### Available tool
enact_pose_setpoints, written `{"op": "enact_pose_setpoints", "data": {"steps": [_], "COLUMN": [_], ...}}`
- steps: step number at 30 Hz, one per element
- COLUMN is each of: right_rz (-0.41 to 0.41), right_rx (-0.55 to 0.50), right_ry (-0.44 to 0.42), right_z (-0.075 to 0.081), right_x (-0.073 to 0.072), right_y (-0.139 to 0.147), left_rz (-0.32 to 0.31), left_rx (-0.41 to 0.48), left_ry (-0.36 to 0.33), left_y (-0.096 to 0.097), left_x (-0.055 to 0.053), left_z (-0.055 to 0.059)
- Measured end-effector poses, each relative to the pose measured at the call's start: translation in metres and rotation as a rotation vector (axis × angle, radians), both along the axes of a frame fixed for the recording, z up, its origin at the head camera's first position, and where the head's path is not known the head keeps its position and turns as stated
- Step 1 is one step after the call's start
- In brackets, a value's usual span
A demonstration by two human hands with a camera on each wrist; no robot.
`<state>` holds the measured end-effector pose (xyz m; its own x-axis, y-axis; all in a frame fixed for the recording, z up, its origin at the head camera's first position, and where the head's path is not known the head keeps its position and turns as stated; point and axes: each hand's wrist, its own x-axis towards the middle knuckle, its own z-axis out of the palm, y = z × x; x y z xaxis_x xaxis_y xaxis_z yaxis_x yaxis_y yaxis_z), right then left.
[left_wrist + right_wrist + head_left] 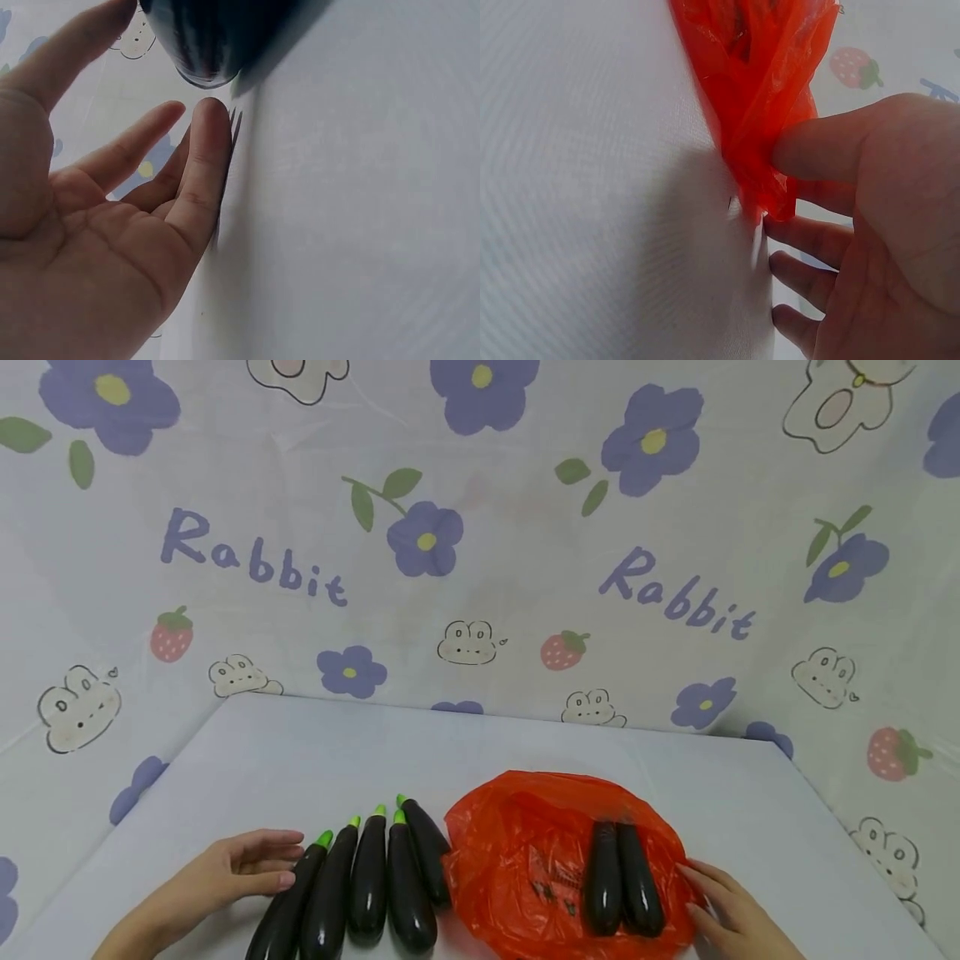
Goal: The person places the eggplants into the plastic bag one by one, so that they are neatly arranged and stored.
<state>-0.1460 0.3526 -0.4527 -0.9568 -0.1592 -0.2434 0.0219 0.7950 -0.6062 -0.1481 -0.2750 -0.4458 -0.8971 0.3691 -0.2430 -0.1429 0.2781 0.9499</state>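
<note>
My left hand (225,875) is at the leftmost eggplant (288,902), its thumb against or just beside the stem end and its fingers loosely spread. In the left wrist view, the dark rounded eggplant (217,37) is above the fingertips, with nothing in the palm. Several more dark eggplants (367,889) with bright green stems lie in a row to the right. A red plastic bag (510,860) is spread out beside them, with two eggplants (603,881) lying in it. At its right edge my right hand (738,914) pinches the bag (761,150) between thumb and forefinger.
The white table (360,743) reaches back to a hanging cloth (510,577) printed with flowers, rabbits and strawberries. The rightmost eggplant of the row (426,843) lies against the bag's left side. The near ends of the leftmost eggplants are cut off by the head view's lower edge.
</note>
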Motion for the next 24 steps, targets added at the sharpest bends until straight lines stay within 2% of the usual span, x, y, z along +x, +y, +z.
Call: {"op": "enact_pose_setpoints", "data": {"steps": [8,16,24], "right_rz": [-0.034,-0.055,-0.057], "right_rx": [0.036,-0.002,-0.013], "right_ry": [-0.013,-0.026,-0.014], "right_z": [0.0008,-0.0011,-0.0005], "right_x": [0.0014,0.0029,0.0046], "right_y": [-0.0027,-0.0031,-0.0036], "left_rz": [-0.065,-0.072,-0.111], "left_rx": [-0.012,-0.031,0.006], "left_ry": [0.039,0.051,0.069], "left_y": [0.0016,0.0023,0.0004], "left_x": [0.0022,-0.0013,-0.0007], "left_z": [-0.0011,-0.0022,-0.0038]}}
